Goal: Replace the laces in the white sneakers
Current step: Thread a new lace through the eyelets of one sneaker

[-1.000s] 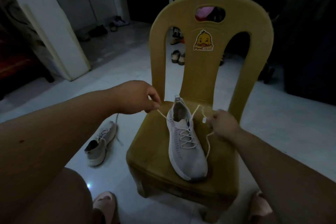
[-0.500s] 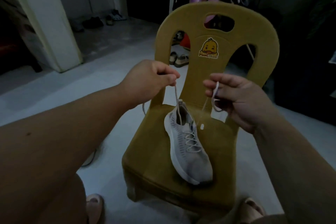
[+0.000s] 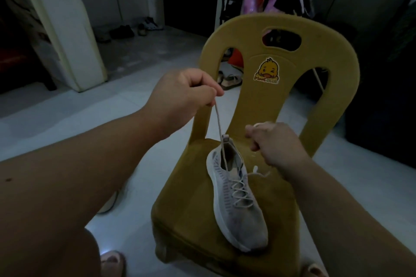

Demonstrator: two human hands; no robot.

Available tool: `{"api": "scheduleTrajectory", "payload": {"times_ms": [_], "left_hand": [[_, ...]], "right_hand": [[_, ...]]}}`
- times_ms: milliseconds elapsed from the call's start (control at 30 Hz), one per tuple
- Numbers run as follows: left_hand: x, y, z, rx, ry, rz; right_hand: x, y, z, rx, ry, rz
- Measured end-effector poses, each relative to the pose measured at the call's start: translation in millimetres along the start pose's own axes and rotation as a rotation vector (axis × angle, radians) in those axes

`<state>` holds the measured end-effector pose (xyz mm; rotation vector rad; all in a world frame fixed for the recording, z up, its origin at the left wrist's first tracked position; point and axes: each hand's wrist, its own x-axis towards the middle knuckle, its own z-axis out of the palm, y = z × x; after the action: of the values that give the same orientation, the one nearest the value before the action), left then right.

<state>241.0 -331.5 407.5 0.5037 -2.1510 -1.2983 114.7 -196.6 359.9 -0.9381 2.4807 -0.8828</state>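
**On the chair (image 3: 184, 209): sneaker (image 3: 236, 198) toe-forward**

On the yellow seat it lies lengthwise, heel toward the backrest, toe toward the front edge, angled slightly right. The left hand (image 3: 186, 92) pinches a taut lace (image 3: 219, 128) end, raised; the right hand (image 3: 274, 141) curls round the other. Pale floor tiles (image 3: 135, 108), dim room.

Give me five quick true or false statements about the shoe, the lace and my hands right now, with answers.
1. The sneaker lies on the seat of the yellow chair. True.
2. The left hand pinches the lace, taut above the shoe. True.
3. The right hand lies flat and empty. False: it grips the other lace end.
4. The sneaker's toe points at the chair back. False: it points toward the person.
5. A duck sticker is on the chair back. True.
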Motion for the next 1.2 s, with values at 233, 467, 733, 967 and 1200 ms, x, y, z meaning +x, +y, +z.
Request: {"api": "scheduleTrajectory", "payload": {"times_ms": [233,467,733,967,1200], "left_hand": [[7,-8,29,0.175,-0.109,0.029],[13,-9,49,0.035,-0.38,-0.034],[19,15,58,0.25,-0.263,0.221],[40,-2,69,0.573,-0.187,0.236],[20,-31,69,0.468,-0.409,0.01]], "right_hand": [[-3,1,11,0.124,-0.39,-0.132],[-2,13,18,0.009,-0.119,-0.095],[-9,21,4,0.176,-0.156,-0.123],[-14,12,5,0.417,-0.176,-0.002],[-5,32,0,0.562,-0.17,0.134]]}}
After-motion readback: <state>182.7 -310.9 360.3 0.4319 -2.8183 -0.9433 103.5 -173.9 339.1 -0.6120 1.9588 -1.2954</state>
